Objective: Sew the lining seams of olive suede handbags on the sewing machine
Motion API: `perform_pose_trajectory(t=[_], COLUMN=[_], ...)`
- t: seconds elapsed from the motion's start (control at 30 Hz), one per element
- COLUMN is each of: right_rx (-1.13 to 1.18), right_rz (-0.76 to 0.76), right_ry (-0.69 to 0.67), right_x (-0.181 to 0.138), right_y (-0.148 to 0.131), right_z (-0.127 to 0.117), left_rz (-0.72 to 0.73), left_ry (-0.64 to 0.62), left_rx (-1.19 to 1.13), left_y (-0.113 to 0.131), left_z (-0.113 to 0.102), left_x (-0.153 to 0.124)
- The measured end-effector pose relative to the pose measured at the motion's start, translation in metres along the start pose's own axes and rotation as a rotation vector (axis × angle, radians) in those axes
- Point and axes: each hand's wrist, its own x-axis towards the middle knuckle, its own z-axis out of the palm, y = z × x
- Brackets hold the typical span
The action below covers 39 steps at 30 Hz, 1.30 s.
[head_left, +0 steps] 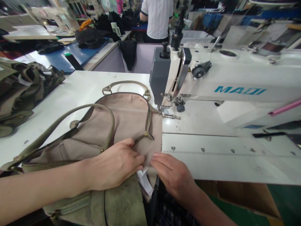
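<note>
An olive handbag [122, 201] lies opened out, its pinkish-beige lining [127, 116] facing up and its two handles [77, 110] standing loose. My left hand [117, 163] rests across the bag, fingers curled and closed on the lining near the zipper end. At the lining's right edge, my right hand [171, 172] is closed with the fabric under its fingertips. Between and just below both hands hangs a white label [145, 182]. The far part of that edge runs to the needle and presser foot [163, 110] of a white sewing machine [223, 78].
More olive bag pieces [25, 91] are heaped at the left. The white table [235, 163] carries a printed ruler scale near its front edge. Below it at right stands a cardboard box [246, 201]. Farther back, a person in a white shirt [157, 18] stands among other machines.
</note>
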Motion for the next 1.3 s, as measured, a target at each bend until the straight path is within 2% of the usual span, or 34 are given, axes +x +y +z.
perform_pose_trajectory(t=[0.1,0.2,0.3,0.37,0.43,0.6,0.73,0.9,1.03,1.17,1.3], right_rx=[-0.008,-0.003,-0.019,-0.033,-0.033,-0.028,-0.049,-0.157,-0.195,-0.218,-0.281], right_rz=[0.000,-0.018,-0.035,-0.034,-0.030,0.017,0.077,-0.086,-0.099,-0.122,-0.182], right_ry=[0.006,0.005,0.029,0.034,0.023,0.012,-0.069,-0.099,-0.117,-0.157,-0.159], right_x=[0.000,-0.002,-0.005,-0.006,-0.006,-0.006,-0.012,-0.016,-0.007,0.001,0.003], right_y=[-0.002,-0.004,-0.005,-0.005,-0.005,-0.010,-0.014,0.003,0.018,0.024,0.031], right_z=[0.006,0.008,0.007,0.006,0.005,0.004,0.001,-0.002,-0.009,-0.016,-0.016], left_rz=[-0.009,-0.090,-0.008,0.099,0.139,0.030,-0.048,-0.074,-0.057,-0.054,-0.105], left_ry=[0.106,0.134,0.160,0.172,0.141,-0.003,-0.009,-0.005,-0.012,-0.072,-0.167], left_rx=[0.258,0.509,0.605,0.551,0.447,0.278,0.179,0.113,0.117,0.130,0.043], left_y=[0.001,0.002,-0.003,-0.010,-0.021,-0.044,-0.042,-0.038,-0.055,-0.069,-0.066], left_z=[0.000,-0.004,-0.009,-0.011,-0.012,-0.018,-0.018,-0.013,-0.015,-0.029,-0.047], left_x=[0.011,0.027,0.037,0.039,0.038,0.025,0.016,0.017,0.027,0.039,0.042])
